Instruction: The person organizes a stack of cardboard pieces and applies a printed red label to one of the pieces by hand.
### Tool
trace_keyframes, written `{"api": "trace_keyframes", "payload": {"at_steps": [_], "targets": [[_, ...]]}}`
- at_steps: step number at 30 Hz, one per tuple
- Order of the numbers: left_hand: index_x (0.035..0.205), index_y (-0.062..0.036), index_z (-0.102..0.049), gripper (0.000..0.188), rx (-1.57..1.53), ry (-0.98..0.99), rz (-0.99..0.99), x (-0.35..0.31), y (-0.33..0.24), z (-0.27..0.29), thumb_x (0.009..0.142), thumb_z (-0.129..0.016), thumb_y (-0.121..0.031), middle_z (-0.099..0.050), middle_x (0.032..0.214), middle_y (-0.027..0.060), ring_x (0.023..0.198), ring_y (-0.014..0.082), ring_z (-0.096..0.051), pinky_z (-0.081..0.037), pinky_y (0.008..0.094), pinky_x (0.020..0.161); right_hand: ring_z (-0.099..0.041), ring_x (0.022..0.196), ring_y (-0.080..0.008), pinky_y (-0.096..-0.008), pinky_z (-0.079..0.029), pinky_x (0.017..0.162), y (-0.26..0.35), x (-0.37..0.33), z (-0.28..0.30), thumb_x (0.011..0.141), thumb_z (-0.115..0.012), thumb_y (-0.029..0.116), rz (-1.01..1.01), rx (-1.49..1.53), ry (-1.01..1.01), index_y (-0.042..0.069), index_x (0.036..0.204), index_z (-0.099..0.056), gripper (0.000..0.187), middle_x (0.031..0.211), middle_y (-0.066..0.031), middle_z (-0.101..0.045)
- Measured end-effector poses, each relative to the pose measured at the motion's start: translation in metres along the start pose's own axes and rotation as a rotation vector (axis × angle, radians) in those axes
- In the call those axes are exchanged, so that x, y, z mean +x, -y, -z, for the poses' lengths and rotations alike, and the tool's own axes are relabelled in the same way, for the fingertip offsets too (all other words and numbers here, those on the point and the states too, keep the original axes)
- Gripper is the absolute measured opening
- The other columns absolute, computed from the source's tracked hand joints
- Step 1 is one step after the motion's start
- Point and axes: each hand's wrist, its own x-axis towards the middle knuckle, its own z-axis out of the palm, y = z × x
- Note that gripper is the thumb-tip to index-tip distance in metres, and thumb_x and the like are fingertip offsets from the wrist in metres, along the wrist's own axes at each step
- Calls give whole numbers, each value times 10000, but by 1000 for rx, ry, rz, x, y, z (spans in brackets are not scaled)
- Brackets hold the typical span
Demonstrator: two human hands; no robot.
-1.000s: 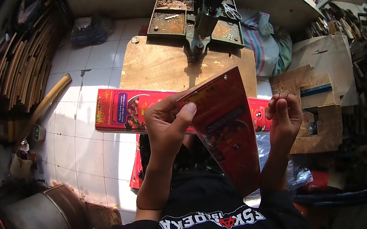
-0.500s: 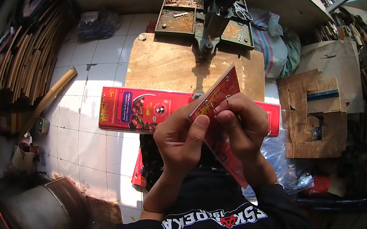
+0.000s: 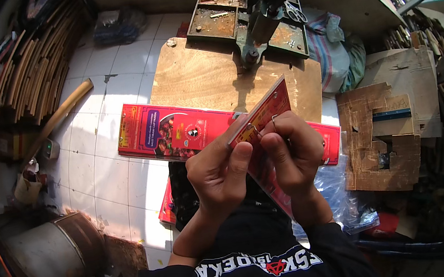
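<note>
Close in front of me, a thin red printed panel (image 3: 269, 105) stands tilted on edge. My left hand (image 3: 217, 175) is closed on its near edge, thumb pressed along it. In my right hand (image 3: 297, 151), a small bent metal wire hook (image 3: 274, 121) is pinched between thumb and fingers, close to the panel's corner. Whether the wire passes through the panel is too small to make out. Beneath my hands lies a stack of similar red panels (image 3: 176, 130), crosswise at the near side of the wooden tabletop (image 3: 190, 70).
A dark hand-press machine (image 3: 261, 29) rises from the table's far side, flanked by compartment trays (image 3: 211, 25) with small metal parts. Cut cardboard (image 3: 354, 138) and clear plastic sheets (image 3: 333, 191) are at the right. A metal drum (image 3: 47, 257) stands lower left, a wooden pole (image 3: 69, 105) beyond it.
The held panel and both hands have shifted very slightly. My right hand keeps the wire hook at the panel's corner, and the left grip is unchanged.
</note>
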Motion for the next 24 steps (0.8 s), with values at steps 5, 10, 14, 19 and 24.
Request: {"api": "trace_keyframes", "payload": {"at_steps": [5,10,14,19,24], "targets": [[1179,82,-622,315,80,-15,-68,0,0,0,925,-625,-104,-714,949,182,843,150,-678,-519,250,723,-539,552,-191,-293,-398,497,4,2,-2,865,-660,58,-26,8,4,-13,814,-587,114,677,-99,-550],[1176,92,-618,311,139,-34,-130,-3,0,1,917,-622,-80,-711,959,205,845,167,-692,-526,257,715,-509,528,-198,-300,-375,481,6,2,-4,849,-655,36,-44,-18,27,-10,809,-581,96,656,-92,-512],[1173,96,-619,311,158,-43,-132,-4,1,2,905,-624,-63,-713,946,206,821,168,-697,-527,251,690,-503,523,-210,-305,-372,477,7,4,-7,824,-654,7,-38,-40,40,-11,805,-574,85,656,-96,-500],[1171,95,-622,313,237,-46,-146,-7,6,3,891,-623,-44,-712,913,202,755,146,-686,-518,236,649,-515,525,-236,-319,-379,474,11,4,-11,798,-658,-16,-35,-109,54,-14,795,-570,88,667,-108,-507],[1177,93,-620,315,240,-45,-146,-8,9,3,895,-615,-49,-714,907,189,723,135,-670,-511,234,623,-522,531,-246,-325,-383,474,10,3,-11,792,-660,-16,-38,-117,54,-14,793,-572,88,666,-112,-510]]}}
